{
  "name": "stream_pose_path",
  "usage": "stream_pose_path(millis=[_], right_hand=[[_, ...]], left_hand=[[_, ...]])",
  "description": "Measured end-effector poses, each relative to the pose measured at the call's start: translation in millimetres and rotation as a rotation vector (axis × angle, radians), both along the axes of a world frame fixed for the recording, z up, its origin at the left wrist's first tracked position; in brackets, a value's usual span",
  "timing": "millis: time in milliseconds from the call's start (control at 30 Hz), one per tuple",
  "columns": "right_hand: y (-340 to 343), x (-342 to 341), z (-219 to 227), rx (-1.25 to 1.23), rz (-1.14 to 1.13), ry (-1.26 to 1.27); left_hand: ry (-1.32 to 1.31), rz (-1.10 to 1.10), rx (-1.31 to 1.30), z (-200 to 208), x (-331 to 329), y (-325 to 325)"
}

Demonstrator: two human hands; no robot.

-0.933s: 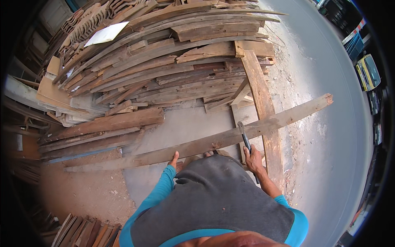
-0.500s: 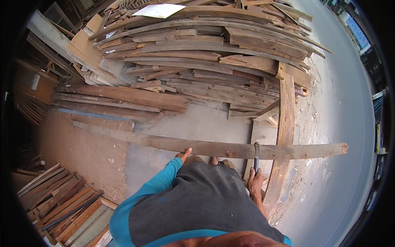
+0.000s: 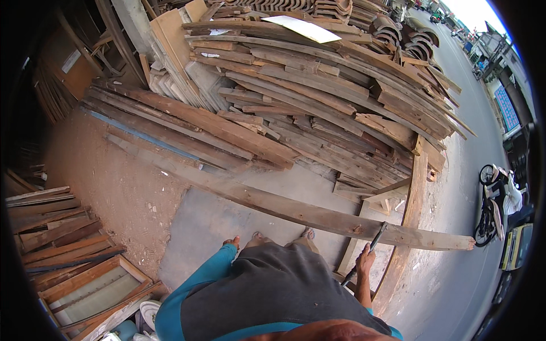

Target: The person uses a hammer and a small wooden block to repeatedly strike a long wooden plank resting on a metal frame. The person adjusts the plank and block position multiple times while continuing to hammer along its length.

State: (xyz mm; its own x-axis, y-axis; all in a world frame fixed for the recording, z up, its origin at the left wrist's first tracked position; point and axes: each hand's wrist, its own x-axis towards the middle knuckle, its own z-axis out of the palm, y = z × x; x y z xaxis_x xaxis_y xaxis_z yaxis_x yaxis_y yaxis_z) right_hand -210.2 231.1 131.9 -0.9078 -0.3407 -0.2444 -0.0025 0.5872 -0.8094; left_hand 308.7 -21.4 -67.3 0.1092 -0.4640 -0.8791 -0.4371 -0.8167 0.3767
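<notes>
A long weathered plank [image 3: 273, 206] runs across in front of me, its right part lying over a timber beam [image 3: 418, 179]. My right hand [image 3: 364, 262] is wrapped round a dark metal crowbar [image 3: 373, 245], whose upper end meets the plank just left of the beam. The lower end of the bar sticks out below my fist. On the near side of the plank, my left hand [image 3: 231, 243] is apart from the wood with nothing in it. Its fingers look loosely spread, partly hidden by the angle.
Stacked old timber [image 3: 318, 96] fills the far side. Longer boards [image 3: 187, 122] lie at the left, and a wooden frame [image 3: 94, 284] with loose lumber is at lower left. A motorcycle [image 3: 493, 204] stands on the road to the right. A white sheet [image 3: 301, 28] tops the stack.
My left hand has come off the plank and drawn back toward me. The view has turned, so the plank now slants down to the right. My right hand keeps its grip on the crowbar.
</notes>
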Motion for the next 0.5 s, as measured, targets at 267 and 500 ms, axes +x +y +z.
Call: stream_pose_path(millis=[267,500], right_hand=[[-45,20,45,-0.150,-0.112,-0.055],[-130,84,121,-0.276,0.100,0.100]], left_hand=[[0.115,0.233,-0.026,-34,111,9],[0.159,0.401,-0.077,-21,128,10]])
